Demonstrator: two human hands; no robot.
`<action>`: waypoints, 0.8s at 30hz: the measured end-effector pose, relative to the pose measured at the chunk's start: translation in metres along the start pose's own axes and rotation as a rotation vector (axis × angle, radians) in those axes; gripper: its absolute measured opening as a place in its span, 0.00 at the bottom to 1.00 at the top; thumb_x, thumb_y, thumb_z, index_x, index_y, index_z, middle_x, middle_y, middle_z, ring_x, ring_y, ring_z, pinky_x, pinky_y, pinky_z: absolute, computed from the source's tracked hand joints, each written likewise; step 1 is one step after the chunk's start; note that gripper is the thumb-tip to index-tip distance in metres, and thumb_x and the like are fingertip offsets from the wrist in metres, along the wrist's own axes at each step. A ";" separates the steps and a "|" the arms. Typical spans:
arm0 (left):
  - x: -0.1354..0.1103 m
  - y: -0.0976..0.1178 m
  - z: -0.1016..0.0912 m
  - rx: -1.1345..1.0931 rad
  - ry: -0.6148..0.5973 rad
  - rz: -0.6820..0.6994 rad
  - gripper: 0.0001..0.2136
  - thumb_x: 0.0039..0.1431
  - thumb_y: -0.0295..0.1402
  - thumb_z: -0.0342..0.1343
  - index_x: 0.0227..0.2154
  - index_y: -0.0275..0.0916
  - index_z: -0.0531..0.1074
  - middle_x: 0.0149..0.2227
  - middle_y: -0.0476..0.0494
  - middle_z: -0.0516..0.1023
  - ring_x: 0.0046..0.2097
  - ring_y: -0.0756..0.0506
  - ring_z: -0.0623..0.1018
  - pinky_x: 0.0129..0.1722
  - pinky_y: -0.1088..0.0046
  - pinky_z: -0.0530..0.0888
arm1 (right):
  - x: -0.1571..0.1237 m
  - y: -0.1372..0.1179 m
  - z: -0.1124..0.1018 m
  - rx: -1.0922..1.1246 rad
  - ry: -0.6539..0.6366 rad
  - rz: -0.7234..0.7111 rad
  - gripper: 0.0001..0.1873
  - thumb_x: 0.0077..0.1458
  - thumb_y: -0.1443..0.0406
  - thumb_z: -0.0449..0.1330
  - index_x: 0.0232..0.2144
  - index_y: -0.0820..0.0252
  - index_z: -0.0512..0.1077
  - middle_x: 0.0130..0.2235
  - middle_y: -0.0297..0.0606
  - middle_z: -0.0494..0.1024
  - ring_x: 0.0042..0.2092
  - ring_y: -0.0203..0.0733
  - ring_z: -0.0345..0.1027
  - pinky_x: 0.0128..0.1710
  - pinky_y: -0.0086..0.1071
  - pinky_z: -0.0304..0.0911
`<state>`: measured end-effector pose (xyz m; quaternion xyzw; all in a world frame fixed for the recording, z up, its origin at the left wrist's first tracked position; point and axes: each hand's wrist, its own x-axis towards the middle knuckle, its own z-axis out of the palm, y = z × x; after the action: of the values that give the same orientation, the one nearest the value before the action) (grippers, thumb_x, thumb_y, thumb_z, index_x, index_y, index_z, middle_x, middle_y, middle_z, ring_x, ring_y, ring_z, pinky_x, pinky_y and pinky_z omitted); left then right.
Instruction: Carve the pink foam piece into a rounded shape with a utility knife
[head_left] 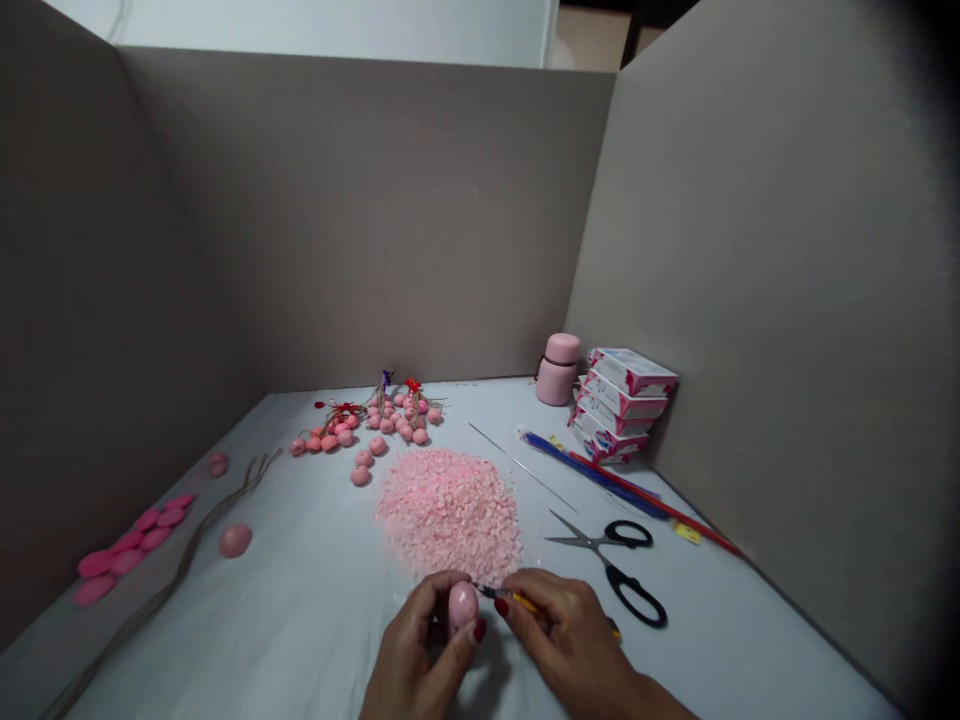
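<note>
While the left hand point(420, 642) grips a rounded pink ball point(463, 606) between thumb and fingers at the near edge of the heap of pink shavings point(450, 510), the right hand point(574, 632) has its fingers closed around a slim yellow-handled tool point(527, 603). The tool's dark tip points at the ball's upper right side; whether it touches cannot be told. The held ball looks smooth and nearly round, so its shaping seems well along. Far left of centre, clusters of balls point(397, 418) already hang together on twine stems with red and purple ties, whereas three loose balls point(364, 458) beside the shavings and a larger ball point(235, 541) farther left appear unjoined; how many more are due cannot be judged. Grey partitions point(375, 210) close off the worktop point(315, 610) at left, right and far side. The widest room for moving lies left of the hands, as far as the long twine strands point(180, 570) and the bright pink ovals point(126, 561). On the right, spread scissors point(592, 543) lie just beyond the right hand, with the blue stems point(592, 476) and stacked boxes point(622, 405) near the wall narrowing that side.
</note>
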<state>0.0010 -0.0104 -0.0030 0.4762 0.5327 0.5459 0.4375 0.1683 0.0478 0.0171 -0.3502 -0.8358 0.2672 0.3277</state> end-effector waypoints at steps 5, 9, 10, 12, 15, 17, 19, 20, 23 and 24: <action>-0.001 -0.002 0.000 0.079 -0.038 0.043 0.12 0.54 0.43 0.57 0.36 0.40 0.71 0.30 0.47 0.73 0.32 0.45 0.71 0.34 0.68 0.68 | -0.001 -0.003 -0.002 -0.008 -0.029 -0.080 0.16 0.63 0.61 0.50 0.26 0.59 0.70 0.24 0.34 0.72 0.26 0.36 0.66 0.27 0.27 0.55; -0.001 0.000 0.000 0.114 -0.032 0.035 0.11 0.56 0.43 0.54 0.34 0.41 0.69 0.27 0.51 0.68 0.29 0.47 0.68 0.29 0.71 0.65 | -0.001 -0.001 -0.001 -0.040 -0.003 -0.039 0.18 0.63 0.60 0.49 0.24 0.58 0.69 0.23 0.33 0.71 0.25 0.36 0.64 0.26 0.27 0.54; -0.001 0.000 0.000 0.127 -0.035 0.044 0.11 0.56 0.43 0.53 0.35 0.41 0.70 0.27 0.51 0.68 0.29 0.47 0.68 0.29 0.71 0.65 | -0.001 0.000 0.000 -0.042 0.006 -0.024 0.18 0.64 0.59 0.49 0.23 0.58 0.68 0.23 0.33 0.70 0.25 0.36 0.64 0.25 0.27 0.54; -0.001 0.000 0.000 0.132 -0.038 0.059 0.12 0.57 0.42 0.53 0.37 0.40 0.71 0.28 0.50 0.70 0.30 0.47 0.69 0.30 0.70 0.65 | -0.001 0.000 0.000 -0.031 0.000 -0.019 0.18 0.63 0.59 0.50 0.23 0.58 0.68 0.22 0.33 0.70 0.25 0.36 0.64 0.25 0.27 0.54; -0.001 0.000 0.000 0.076 -0.013 0.050 0.13 0.56 0.41 0.55 0.41 0.40 0.71 0.32 0.47 0.74 0.33 0.45 0.73 0.34 0.69 0.68 | -0.001 -0.001 0.000 -0.008 -0.042 -0.043 0.16 0.62 0.60 0.50 0.26 0.58 0.70 0.24 0.34 0.72 0.26 0.37 0.65 0.27 0.27 0.56; 0.000 0.000 0.001 0.035 -0.002 0.040 0.14 0.55 0.41 0.56 0.42 0.40 0.71 0.34 0.45 0.76 0.36 0.44 0.74 0.37 0.68 0.69 | -0.001 -0.001 0.000 -0.012 -0.055 -0.043 0.16 0.62 0.60 0.50 0.26 0.59 0.70 0.24 0.34 0.72 0.26 0.37 0.66 0.27 0.27 0.56; 0.000 0.000 0.001 -0.010 -0.024 0.022 0.16 0.56 0.43 0.55 0.43 0.40 0.71 0.35 0.44 0.77 0.36 0.44 0.75 0.37 0.67 0.70 | -0.001 -0.001 0.000 -0.025 -0.049 -0.037 0.16 0.62 0.60 0.50 0.25 0.59 0.70 0.23 0.34 0.72 0.26 0.37 0.65 0.26 0.27 0.55; 0.000 0.000 0.001 -0.030 -0.039 0.011 0.16 0.56 0.45 0.54 0.43 0.40 0.71 0.35 0.44 0.77 0.35 0.45 0.74 0.35 0.68 0.70 | -0.001 0.000 0.000 -0.032 -0.044 -0.039 0.16 0.62 0.60 0.50 0.25 0.59 0.70 0.23 0.34 0.72 0.26 0.37 0.65 0.26 0.27 0.55; 0.000 0.000 0.002 -0.045 -0.052 -0.005 0.17 0.56 0.46 0.54 0.41 0.40 0.72 0.34 0.45 0.76 0.33 0.45 0.73 0.34 0.68 0.70 | -0.002 0.003 0.001 -0.033 -0.051 -0.066 0.16 0.62 0.61 0.49 0.26 0.59 0.70 0.23 0.34 0.72 0.25 0.36 0.65 0.26 0.27 0.54; 0.001 -0.001 0.002 -0.032 -0.044 -0.002 0.16 0.55 0.46 0.55 0.41 0.40 0.72 0.33 0.45 0.76 0.34 0.45 0.73 0.34 0.68 0.69 | -0.003 0.004 0.001 -0.031 -0.058 -0.073 0.15 0.62 0.61 0.49 0.26 0.59 0.70 0.23 0.34 0.72 0.25 0.36 0.65 0.26 0.27 0.54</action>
<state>0.0025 -0.0096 -0.0037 0.4804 0.5146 0.5435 0.4571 0.1705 0.0480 0.0124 -0.3169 -0.8611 0.2520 0.3074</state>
